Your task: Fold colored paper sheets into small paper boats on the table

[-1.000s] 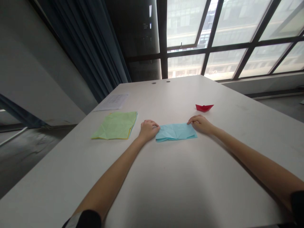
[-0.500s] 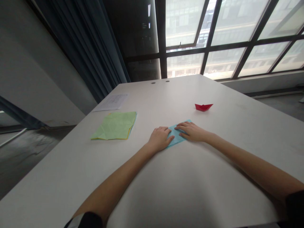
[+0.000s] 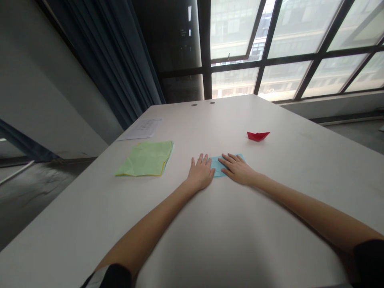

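"First, the hands: how do they stand?"

"Both lie palm down, fingers apart, gripping nothing. The left hand point(image 3: 200, 175) is flat, its thumb side at the left end of the folded blue paper point(image 3: 218, 168). The right hand point(image 3: 238, 172) rests across the paper's right part."

"And the paper's position?"

"Between the hands, flat. Its long axis appears to run left to right, from one hand towards the other; the covered ends prevent confirmation. A far corner shows beyond the right fingers."

"Which hand is nearer?"

"Both are at the paper, but the right covers more of it. How much lies under the left, I cannot tell."

"Surroundings?"

"A white worktop point(image 3: 216, 224) carries everything. Left of the left hand, well apart, lies a stack of coloured sheets point(image 3: 147, 158), green uppermost, yellow at the edge. Beyond that, a printed sheet point(image 3: 142, 130). A red paper boat point(image 3: 258, 137) sits past the right hand."

"The room?"

"Dark blue curtain point(image 3: 111, 52) at far left; framed windows point(image 3: 234, 30) ahead and right."
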The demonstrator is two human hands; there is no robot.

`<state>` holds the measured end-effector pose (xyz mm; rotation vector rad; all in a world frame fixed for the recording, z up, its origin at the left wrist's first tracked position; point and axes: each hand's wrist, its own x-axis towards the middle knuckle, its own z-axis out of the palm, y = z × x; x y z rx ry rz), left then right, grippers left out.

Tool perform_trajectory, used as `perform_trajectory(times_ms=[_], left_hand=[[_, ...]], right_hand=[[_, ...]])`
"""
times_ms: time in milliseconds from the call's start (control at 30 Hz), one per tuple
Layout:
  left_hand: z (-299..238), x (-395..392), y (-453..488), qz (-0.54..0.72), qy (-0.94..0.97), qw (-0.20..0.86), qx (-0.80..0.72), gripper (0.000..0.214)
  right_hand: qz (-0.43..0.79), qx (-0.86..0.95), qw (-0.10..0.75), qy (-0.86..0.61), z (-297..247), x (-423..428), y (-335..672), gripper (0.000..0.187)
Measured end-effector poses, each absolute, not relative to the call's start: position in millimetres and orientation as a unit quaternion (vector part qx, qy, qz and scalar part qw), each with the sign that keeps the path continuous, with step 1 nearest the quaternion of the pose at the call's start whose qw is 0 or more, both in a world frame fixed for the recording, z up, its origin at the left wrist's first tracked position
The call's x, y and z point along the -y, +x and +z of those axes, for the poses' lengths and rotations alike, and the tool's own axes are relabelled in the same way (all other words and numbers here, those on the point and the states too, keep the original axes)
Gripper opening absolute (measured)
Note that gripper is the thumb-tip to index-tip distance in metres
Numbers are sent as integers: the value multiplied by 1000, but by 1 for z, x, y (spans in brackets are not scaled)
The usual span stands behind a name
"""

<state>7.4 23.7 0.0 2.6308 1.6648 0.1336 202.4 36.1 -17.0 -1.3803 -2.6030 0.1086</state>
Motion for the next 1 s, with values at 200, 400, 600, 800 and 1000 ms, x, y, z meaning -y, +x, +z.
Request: perform_trajectory(times_ms=[200,400,600,800,1000], left_hand=[[-5,-27,3,25,856,65,-513,60],[-3,-34,-8,-10,849,108,-516,73],[4,-45,-30,-49,847,146,-509,89],[2,-54,-48,-84,835,169,-517,102],[2,-56,-50,-89,836,181,-510,109]], right_hand=[[73,881,74,-461,-15,-40,208,61],[131,877,29,-461,-12,-49,237,70],[163,879,22,-448,-13,-58,262,74],[167,873,-6,-458,-14,-64,272,87],[166,871,-6,-463,-16,-68,278,100]])
